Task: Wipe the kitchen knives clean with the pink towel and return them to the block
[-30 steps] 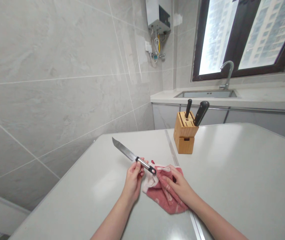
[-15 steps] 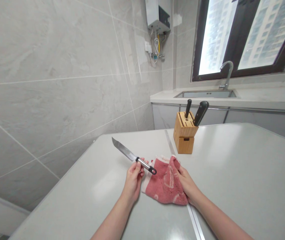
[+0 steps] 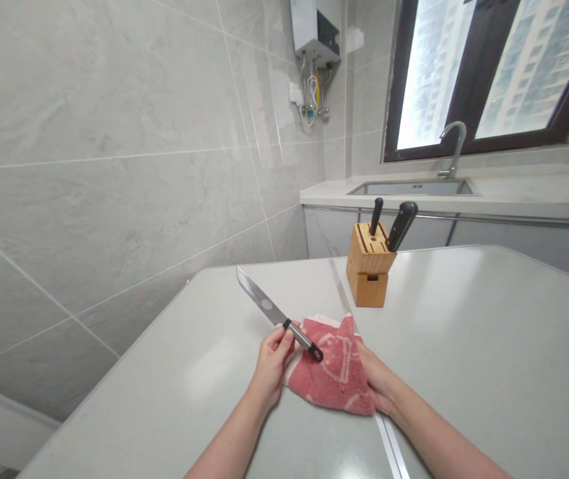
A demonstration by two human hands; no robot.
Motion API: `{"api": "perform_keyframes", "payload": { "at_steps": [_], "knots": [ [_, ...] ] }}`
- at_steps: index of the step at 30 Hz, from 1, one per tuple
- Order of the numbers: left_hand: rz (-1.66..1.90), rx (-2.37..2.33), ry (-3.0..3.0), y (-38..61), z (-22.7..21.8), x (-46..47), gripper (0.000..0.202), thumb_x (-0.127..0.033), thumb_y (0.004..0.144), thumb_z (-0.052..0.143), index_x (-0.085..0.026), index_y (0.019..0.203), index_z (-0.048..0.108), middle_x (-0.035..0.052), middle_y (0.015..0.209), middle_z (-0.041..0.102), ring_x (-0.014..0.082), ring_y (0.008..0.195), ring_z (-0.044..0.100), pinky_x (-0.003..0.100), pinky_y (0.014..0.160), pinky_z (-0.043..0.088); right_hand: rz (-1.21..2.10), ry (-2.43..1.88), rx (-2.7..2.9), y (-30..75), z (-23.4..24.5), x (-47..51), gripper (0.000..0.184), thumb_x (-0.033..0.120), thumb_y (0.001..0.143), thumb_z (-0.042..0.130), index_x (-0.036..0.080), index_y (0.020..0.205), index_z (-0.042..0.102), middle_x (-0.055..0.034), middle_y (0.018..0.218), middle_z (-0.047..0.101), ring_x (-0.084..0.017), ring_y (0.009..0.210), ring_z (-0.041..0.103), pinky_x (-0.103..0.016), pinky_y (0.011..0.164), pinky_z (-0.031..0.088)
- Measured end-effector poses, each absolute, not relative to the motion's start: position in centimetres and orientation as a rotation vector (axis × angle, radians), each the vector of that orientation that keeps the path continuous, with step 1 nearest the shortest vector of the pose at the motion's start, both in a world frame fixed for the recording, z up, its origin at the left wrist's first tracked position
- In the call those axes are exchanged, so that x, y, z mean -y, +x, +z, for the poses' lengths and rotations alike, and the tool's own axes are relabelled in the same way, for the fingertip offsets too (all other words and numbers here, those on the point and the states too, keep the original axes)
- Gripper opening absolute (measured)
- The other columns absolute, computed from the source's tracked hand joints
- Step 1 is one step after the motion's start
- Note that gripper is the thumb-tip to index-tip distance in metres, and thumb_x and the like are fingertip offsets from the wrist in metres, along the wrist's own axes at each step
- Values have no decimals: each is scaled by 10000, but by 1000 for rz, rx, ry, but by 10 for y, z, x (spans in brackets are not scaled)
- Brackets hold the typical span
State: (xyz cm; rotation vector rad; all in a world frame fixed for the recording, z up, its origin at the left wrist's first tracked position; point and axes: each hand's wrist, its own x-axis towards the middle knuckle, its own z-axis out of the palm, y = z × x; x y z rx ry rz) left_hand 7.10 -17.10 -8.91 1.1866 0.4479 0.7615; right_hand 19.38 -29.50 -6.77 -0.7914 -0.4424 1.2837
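My left hand (image 3: 273, 361) pinches a kitchen knife (image 3: 270, 307) near the top of its steel-and-black handle. The blade points up and to the left, away from me, and the handle end lies over a red towel (image 3: 331, 366) with pale patterns. My right hand (image 3: 378, 380) is closed on the towel's right side, with its fingers hidden beneath or behind the cloth. Beyond the towel stands a wooden knife block (image 3: 370, 266), holding a small black-handled knife (image 3: 376, 216) and a larger black-handled knife (image 3: 402, 226).
The pale table (image 3: 478, 346) has a metal strip (image 3: 388, 442) running across it. Behind it is a counter with a sink (image 3: 408, 189) and a faucet (image 3: 456, 150). A tiled wall (image 3: 129, 213) rises on the left.
The knife has moved slightly right and toward me, its blade turning so its flat face shows. My right hand has slid further behind the towel, which has spread a little.
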Motion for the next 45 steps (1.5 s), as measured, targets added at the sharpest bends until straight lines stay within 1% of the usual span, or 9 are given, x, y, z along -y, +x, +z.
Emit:
{"api": "perform_keyframes", "payload": {
  "at_steps": [6, 11, 18, 24, 28, 31, 36, 40, 45],
  "knots": [
    [788, -472, 1264, 70, -88, 170, 291, -365, 787, 615, -129, 948, 671, 39, 801, 600, 136, 753, 529, 207, 677, 399, 1304, -749, 403, 191, -75, 292, 344, 271, 709, 693, 140, 1017, 618, -73, 781, 731, -207, 687, 694, -337, 705, 551],
    [804, -449, 1320, 70, -82, 173, 271, -357, 796, 603, -116, 887, 687, 43, 768, 599, 136, 730, 521, 205, 658, 392, 1349, -797, 430, 188, -68, 295, 372, 311, 696, 702, 121, 1007, 628, -91, 800, 727, -224, 731, 690, -356, 727, 545],
    [803, -427, 1366, 71, -79, 178, 264, -338, 766, 637, -136, 922, 706, 59, 829, 657, 161, 778, 568, 232, 736, 418, 1331, -826, 575, 181, -50, 302, 413, 392, 696, 683, 145, 1023, 626, -89, 836, 716, -241, 774, 675, -386, 727, 530],
    [771, -431, 1381, 73, -83, 179, 246, -316, 736, 670, -127, 888, 711, 80, 867, 686, 190, 801, 600, 258, 752, 438, 1222, -1014, 691, 186, -71, 300, 395, 378, 691, 686, 160, 1012, 619, -41, 842, 703, -214, 803, 649, -346, 772, 487],
    [758, -419, 1388, 72, -84, 179, 248, -301, 721, 685, -125, 893, 710, 86, 874, 700, 205, 836, 607, 266, 763, 443, 1126, -1134, 759, 189, -83, 298, 347, 366, 700, 676, 148, 966, 624, -37, 842, 686, -214, 837, 622, -317, 734, 476],
    [752, -421, 1370, 72, -83, 179, 268, -306, 702, 699, -116, 890, 708, 90, 857, 708, 210, 820, 614, 276, 753, 449, 1089, -1189, 800, 190, -84, 298, 325, 387, 696, 668, 150, 914, 630, -30, 805, 677, -203, 781, 617, -307, 691, 476],
    [784, -453, 1351, 72, -81, 181, 258, -314, 679, 716, -103, 828, 708, 90, 815, 709, 195, 738, 614, 257, 667, 456, 1047, -1229, 842, 190, -81, 298, 323, 445, 679, 657, 159, 827, 633, -10, 687, 656, -176, 650, 601, -295, 633, 480],
    [814, -464, 1341, 71, -80, 183, 243, -310, 658, 732, -108, 791, 709, 87, 805, 709, 200, 740, 611, 259, 670, 458, 1046, -1218, 876, 190, -78, 299, 303, 458, 685, 642, 169, 776, 629, -1, 640, 645, -177, 632, 602, -296, 627, 486],
    [822, -465, 1325, 71, -81, 182, 249, -312, 660, 730, -109, 801, 711, 77, 764, 702, 190, 711, 605, 252, 645, 459, 1077, -1192, 861, 190, -79, 300, 282, 447, 690, 640, 180, 780, 630, -4, 656, 652, -184, 641, 608, -306, 634, 492]
  ]
}}
